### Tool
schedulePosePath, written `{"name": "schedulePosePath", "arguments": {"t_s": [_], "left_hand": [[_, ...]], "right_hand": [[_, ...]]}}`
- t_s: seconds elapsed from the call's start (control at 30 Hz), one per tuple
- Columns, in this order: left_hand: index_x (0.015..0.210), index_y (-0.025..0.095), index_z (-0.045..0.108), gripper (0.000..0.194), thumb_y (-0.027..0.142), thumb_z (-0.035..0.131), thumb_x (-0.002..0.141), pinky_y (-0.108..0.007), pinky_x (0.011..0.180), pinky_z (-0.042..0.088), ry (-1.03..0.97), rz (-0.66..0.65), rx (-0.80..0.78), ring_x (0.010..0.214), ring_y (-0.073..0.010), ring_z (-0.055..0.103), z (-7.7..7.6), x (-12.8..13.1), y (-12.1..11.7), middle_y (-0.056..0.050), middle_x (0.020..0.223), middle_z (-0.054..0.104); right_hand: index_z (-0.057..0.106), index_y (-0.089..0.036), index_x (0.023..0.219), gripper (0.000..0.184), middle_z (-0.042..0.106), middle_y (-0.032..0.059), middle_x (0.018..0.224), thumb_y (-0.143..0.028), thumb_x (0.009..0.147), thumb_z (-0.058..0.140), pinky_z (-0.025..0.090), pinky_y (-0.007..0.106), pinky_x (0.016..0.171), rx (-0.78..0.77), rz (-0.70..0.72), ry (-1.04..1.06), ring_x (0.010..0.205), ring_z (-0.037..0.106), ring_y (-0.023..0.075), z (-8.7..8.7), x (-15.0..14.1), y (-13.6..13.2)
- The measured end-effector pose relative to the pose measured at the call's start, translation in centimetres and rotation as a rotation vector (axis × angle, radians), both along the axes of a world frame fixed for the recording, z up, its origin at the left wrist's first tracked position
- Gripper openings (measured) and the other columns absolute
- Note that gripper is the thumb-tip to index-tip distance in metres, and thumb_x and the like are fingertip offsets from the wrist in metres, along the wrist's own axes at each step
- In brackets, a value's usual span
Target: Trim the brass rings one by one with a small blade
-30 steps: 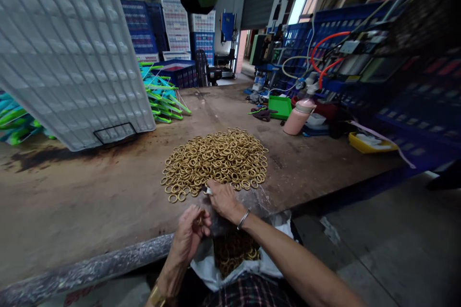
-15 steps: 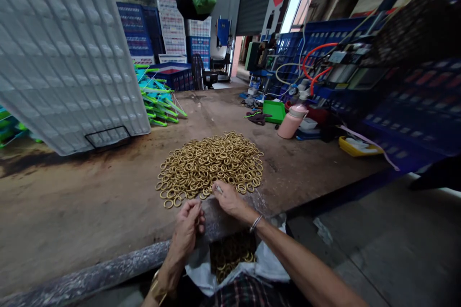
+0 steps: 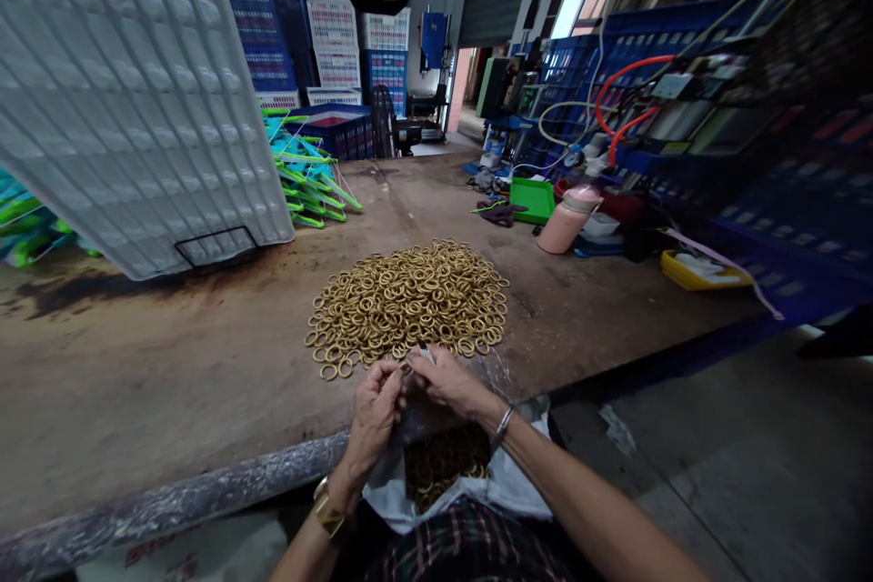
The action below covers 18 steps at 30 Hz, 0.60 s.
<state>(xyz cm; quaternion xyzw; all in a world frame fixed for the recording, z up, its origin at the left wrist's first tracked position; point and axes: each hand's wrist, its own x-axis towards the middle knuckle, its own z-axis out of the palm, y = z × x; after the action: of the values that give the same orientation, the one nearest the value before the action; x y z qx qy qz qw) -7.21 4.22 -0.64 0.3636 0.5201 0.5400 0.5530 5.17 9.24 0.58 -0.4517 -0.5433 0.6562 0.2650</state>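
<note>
A heap of brass-coloured rings (image 3: 409, 300) lies on the worn brown table (image 3: 170, 382). Both hands meet at the heap's near edge. My left hand (image 3: 374, 414) is closed in a pinch around a ring. My right hand (image 3: 446, 379) is also closed, fingertips against the left hand's, gripping a small pale tool that pokes out at its top. Under my wrists, at the table edge, an open white bag (image 3: 505, 496) holds more rings (image 3: 440, 468). A gold watch sits on the left wrist, a bangle on the right.
A big white gridded tray (image 3: 129, 100) leans at the left, green and blue plastic hangers (image 3: 306, 177) behind it. A pink bottle (image 3: 566, 218), green tray (image 3: 532, 198) and yellow tray (image 3: 696, 271) stand at the right. Stacked crates and machines with hoses fill the back.
My left hand has risen from the bag up to the heap's edge and met the right hand. The right hand drew back slightly from the rings.
</note>
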Motion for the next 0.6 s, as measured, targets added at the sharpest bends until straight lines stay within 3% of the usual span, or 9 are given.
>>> {"name": "schedulePosePath", "arguments": {"t_s": [0.1, 0.2, 0.47, 0.6], "left_hand": [[0.079, 0.017, 0.053, 0.025, 0.042, 0.056, 0.076, -0.013, 0.039, 0.032, -0.1, -0.038, 0.009, 0.043, -0.0039, 0.043, -0.37, 0.12, -0.28, 0.004, 0.06, 0.052], [0.079, 0.016, 0.054, 0.026, 0.041, 0.057, 0.075, -0.013, 0.039, 0.032, -0.147, -0.052, -0.006, 0.044, -0.0034, 0.043, -0.37, 0.07, -0.46, 0.003, 0.062, 0.052], [0.083, 0.016, 0.053, 0.032, 0.047, 0.053, 0.076, -0.012, 0.033, 0.028, -0.03, -0.083, -0.063, 0.038, -0.0035, 0.04, -0.06, -0.36, -0.66, 0.005, 0.058, 0.05], [0.079, 0.016, 0.051, 0.031, 0.047, 0.052, 0.076, -0.012, 0.034, 0.029, -0.021, -0.099, -0.056, 0.039, -0.0032, 0.04, 0.08, -0.43, -0.83, 0.005, 0.059, 0.049]], "right_hand": [[0.043, -0.019, 0.068, 0.033, 0.042, -0.0091, 0.05, -0.051, 0.077, 0.044, 0.015, 0.017, 0.03, -0.129, 0.051, 0.072, 0.031, 0.022, 0.0027, -0.3, -0.28, -0.28], [0.045, -0.018, 0.065, 0.035, 0.045, -0.0075, 0.05, -0.051, 0.077, 0.044, 0.014, 0.017, 0.031, -0.132, 0.061, 0.092, 0.031, 0.023, 0.0022, -0.33, -0.4, -0.31], [0.049, -0.016, 0.06, 0.024, 0.041, -0.0066, 0.052, -0.036, 0.073, 0.05, 0.027, 0.018, 0.045, 0.298, -0.046, -0.203, 0.049, 0.035, 0.0059, -0.21, -0.68, 0.16], [0.05, -0.016, 0.059, 0.018, 0.042, -0.0061, 0.054, -0.029, 0.072, 0.049, 0.028, 0.018, 0.049, 0.398, -0.026, -0.24, 0.053, 0.036, 0.007, 0.31, -0.74, -0.08]]}}
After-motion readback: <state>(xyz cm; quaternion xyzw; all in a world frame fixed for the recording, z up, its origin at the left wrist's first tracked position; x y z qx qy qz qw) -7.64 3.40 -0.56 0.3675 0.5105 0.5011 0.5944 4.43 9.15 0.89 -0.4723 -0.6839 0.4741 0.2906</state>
